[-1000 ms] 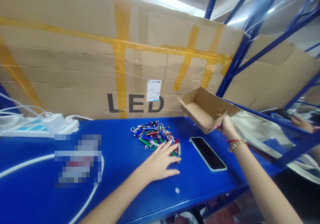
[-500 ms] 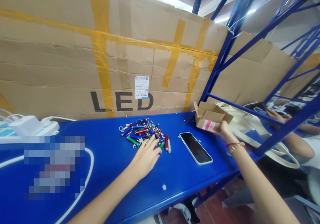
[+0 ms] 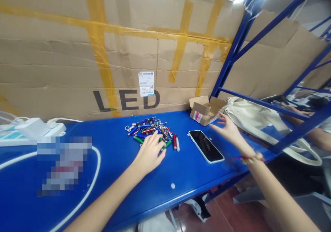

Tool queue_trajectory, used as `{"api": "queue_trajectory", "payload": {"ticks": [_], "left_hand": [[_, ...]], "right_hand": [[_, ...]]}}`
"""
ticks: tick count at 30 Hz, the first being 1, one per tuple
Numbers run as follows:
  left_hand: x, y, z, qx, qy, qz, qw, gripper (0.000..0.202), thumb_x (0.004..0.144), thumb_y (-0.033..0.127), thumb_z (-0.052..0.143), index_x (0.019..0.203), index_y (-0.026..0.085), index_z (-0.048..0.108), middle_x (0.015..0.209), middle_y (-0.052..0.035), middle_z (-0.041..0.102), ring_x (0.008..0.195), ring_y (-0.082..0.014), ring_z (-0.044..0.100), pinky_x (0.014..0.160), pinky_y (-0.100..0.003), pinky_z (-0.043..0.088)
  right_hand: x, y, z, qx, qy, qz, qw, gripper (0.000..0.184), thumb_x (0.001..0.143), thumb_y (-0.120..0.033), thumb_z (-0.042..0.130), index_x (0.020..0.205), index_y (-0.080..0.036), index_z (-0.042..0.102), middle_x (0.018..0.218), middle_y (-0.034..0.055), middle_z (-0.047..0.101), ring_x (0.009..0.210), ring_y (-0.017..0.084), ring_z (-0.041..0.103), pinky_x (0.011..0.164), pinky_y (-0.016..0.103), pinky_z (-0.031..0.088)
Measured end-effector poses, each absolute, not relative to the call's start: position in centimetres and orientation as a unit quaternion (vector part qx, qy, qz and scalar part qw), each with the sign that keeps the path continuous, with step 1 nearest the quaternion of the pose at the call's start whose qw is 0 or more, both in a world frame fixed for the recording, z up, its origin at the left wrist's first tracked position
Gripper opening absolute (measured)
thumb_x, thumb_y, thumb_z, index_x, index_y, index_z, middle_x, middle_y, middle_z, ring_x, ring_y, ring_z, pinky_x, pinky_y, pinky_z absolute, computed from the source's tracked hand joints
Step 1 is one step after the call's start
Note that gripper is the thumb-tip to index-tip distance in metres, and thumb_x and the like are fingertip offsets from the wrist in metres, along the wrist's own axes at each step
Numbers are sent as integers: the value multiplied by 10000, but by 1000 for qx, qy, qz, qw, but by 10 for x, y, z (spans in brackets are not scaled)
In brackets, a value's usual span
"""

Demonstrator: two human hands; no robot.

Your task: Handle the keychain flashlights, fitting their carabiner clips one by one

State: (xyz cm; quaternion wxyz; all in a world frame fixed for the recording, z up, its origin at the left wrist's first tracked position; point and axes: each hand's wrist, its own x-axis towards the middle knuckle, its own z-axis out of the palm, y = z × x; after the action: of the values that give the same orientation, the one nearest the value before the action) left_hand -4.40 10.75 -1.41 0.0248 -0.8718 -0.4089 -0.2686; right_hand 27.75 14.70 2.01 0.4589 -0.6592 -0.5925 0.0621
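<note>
A heap of small metal tubes with clips (image 3: 144, 130), which look like keychain flashlights in blue, green, red and silver, lies on the blue tabletop (image 3: 124, 190). My left hand (image 3: 151, 152) rests at the heap's near side, its bent fingers apart over the pieces; its fingertips partly cover them. Between the heap and my right hand (image 3: 229, 130) lies a phone (image 3: 206, 146) with a dark screen and pale case. My right hand hovers with fingers spread and nothing in it, just in front of a small cardboard box (image 3: 203, 113) with open flaps.
A large cardboard carton (image 3: 51, 70) marked LED stands behind the table. On the left are a white power strip (image 3: 55, 132), a cable (image 3: 97, 163) and a blurred-out object. Blue shelf posts (image 3: 230, 63) and a cream cloth bag (image 3: 243, 113) are at right, with another person's arm (image 3: 307, 128) beyond.
My right hand has let go of the small box and drawn back with its fingers spread. The box now stands further back against the carton. My left hand stays at the heap.
</note>
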Motion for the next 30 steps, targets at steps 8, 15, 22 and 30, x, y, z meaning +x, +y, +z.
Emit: {"api": "queue_trajectory", "payload": {"ticks": [8, 15, 22, 30], "left_hand": [[-49, 114, -12, -837, -441, -318, 64, 169, 828, 163, 473, 880, 148, 633, 1107, -119, 605, 1139, -271, 511, 941, -425, 407], [-53, 116, -10, -827, -486, -281, 30, 227, 837, 207, 461, 997, 138, 607, 1202, -140, 559, 1228, -302, 431, 999, -451, 349], [-66, 129, -16, -813, -553, -183, 2, 349, 862, 299, 436, 1175, 190, 546, 1363, -144, 444, 1250, -371, 391, 981, -539, 320], [-107, 127, -6, -802, -574, -164, 17, 317, 881, 304, 419, 1145, 202, 560, 1201, -125, 563, 1081, -295, 541, 855, -451, 432]], "right_hand": [[153, 33, 18, -462, -834, 231, 193, 224, 649, -336, 731, 859, -263, 706, 829, -7, 664, 695, 129, 581, 637, 231, 461], [152, 56, -2, -576, -788, 83, 199, 187, 699, -150, 576, 809, -258, 681, 791, -20, 654, 635, 117, 592, 530, 210, 395], [161, 104, 25, -579, -790, -4, 201, 180, 757, -252, 596, 929, -252, 647, 926, 11, 627, 678, 127, 612, 534, 230, 409], [74, 161, 42, -549, -830, 45, 89, 442, 623, -345, 749, 1033, -224, 634, 988, 81, 650, 905, 260, 623, 699, 307, 455]]}}
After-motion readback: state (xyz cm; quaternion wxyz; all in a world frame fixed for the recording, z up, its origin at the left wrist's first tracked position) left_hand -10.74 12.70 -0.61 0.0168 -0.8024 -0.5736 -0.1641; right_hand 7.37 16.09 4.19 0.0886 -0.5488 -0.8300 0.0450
